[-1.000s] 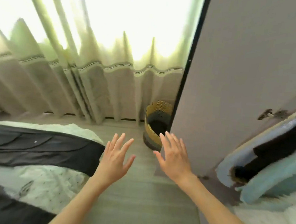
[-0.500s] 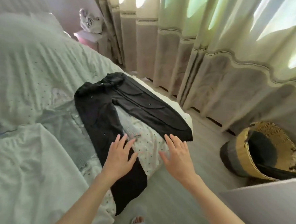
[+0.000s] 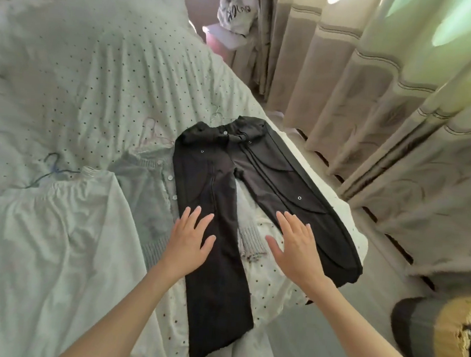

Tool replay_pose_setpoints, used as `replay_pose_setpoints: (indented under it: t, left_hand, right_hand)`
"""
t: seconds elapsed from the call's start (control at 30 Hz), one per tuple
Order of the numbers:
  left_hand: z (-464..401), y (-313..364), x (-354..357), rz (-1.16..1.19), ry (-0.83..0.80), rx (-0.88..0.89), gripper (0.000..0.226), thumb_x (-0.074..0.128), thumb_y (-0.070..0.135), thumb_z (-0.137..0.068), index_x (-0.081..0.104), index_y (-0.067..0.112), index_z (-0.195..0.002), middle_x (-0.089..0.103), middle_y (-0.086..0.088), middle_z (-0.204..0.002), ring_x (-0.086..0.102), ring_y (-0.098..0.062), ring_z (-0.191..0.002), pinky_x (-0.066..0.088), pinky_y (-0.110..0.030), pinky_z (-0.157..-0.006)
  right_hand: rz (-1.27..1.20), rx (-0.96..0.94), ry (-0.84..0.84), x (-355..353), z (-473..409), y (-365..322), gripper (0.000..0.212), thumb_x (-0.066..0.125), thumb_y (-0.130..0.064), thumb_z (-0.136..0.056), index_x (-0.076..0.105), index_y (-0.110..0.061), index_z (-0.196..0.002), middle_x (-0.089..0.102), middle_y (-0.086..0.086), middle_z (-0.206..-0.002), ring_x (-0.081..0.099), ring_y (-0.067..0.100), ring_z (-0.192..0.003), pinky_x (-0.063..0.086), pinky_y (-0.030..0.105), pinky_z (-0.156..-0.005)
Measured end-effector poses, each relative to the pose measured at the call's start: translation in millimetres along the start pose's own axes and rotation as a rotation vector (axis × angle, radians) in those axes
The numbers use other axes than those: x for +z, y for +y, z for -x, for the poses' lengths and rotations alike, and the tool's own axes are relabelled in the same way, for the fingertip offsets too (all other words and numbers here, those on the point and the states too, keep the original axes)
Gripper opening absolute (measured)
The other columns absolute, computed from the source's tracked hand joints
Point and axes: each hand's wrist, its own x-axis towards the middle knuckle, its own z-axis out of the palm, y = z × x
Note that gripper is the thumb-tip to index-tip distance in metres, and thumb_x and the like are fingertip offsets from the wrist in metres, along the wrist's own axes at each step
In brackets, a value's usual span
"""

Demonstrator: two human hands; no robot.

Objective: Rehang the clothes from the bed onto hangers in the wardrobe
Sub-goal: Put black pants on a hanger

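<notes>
Black trousers (image 3: 221, 283) lie spread flat on the bed (image 3: 83, 70), waistband away from me, legs pointing toward me. My left hand (image 3: 189, 240) hovers with straight fingers over the left leg. My right hand (image 3: 296, 248) is stretched out flat over the gap beside the right leg. Neither hand holds anything. A grey knitted cardigan (image 3: 150, 189) lies partly under the trousers. A white garment (image 3: 45, 248) lies at the left on a blue wire hanger (image 3: 52, 165). The wardrobe is out of view.
Long beige curtains (image 3: 387, 105) hang along the right side. A woven yellow and grey basket (image 3: 440, 340) stands on the floor at the lower right. A small pink bedside table (image 3: 224, 38) with a bag on it stands at the far end of the bed.
My view has swung left from the wardrobe door and basket to the bed. Both open hands have come over the black trousers.
</notes>
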Motion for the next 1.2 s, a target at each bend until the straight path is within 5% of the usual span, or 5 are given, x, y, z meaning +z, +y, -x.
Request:
replay_pose_setpoints:
  t: [0.33,0.73,0.87,1.0,1.2]
  left_hand:
    - [-196.7,-57.4,32.0,0.104,-0.118,-0.294,0.051,0.036,0.033,-0.098,0.023,0.021,-0.146,0.009,-0.007,-0.156,-0.001,-0.025,-0.144,0.008,-0.039,-0.116]
    - [-395.1,-167.5,42.2,0.030,0.161,-0.420,0.056,0.039,0.030,-0.097,0.020,0.012,-0.147,0.017,-0.014,-0.153,0.012,-0.027,-0.142,0.013,-0.041,-0.114]
    - [-431.3,-189.2,45.2,0.106,0.168,-0.477,0.056,0.031,0.037,-0.098,0.019,0.013,-0.147,0.020,-0.011,-0.153,0.017,-0.025,-0.141,0.016,-0.041,-0.115]
    - [-445.5,-190.5,53.6,0.135,0.185,-0.491,0.051,0.033,0.039,-0.098,0.027,0.020,-0.144,0.034,-0.007,-0.145,0.027,-0.024,-0.135,0.024,-0.041,-0.109]
    - [-437.7,-187.1,45.3,0.049,0.213,-0.504,0.049,0.040,0.043,-0.094,0.037,0.025,-0.140,0.052,-0.012,-0.126,0.038,-0.031,-0.119,0.033,-0.045,-0.096]
  right_hand:
    - [0.019,-0.038,-0.075,34.0,-257.8,73.1,0.055,0.047,-0.033,-0.095,0.034,-0.008,-0.142,0.040,0.011,-0.143,0.031,0.025,-0.136,0.019,0.045,-0.113]
    - [-0.053,-0.119,0.097,121.9,-526.1,84.7,0.051,0.039,-0.032,-0.098,0.034,-0.005,-0.141,0.042,0.016,-0.141,0.036,0.033,-0.131,0.024,0.047,-0.109]
    - [0.038,-0.077,0.027,145.1,-575.7,94.2,0.055,0.036,-0.038,-0.097,0.033,-0.004,-0.139,0.045,0.020,-0.137,0.038,0.035,-0.127,0.025,0.047,-0.107]
    - [0.176,-0.049,0.001,157.7,-587.5,96.7,0.052,0.038,-0.049,-0.093,0.052,-0.002,-0.114,0.057,0.022,-0.113,0.049,0.038,-0.108,0.036,0.046,-0.092]
    - [0.183,-0.040,0.058,146.9,-577.3,97.2,0.053,0.049,-0.055,-0.087,0.054,-0.002,-0.094,0.059,0.016,-0.098,0.051,0.037,-0.098,0.034,0.043,-0.081]
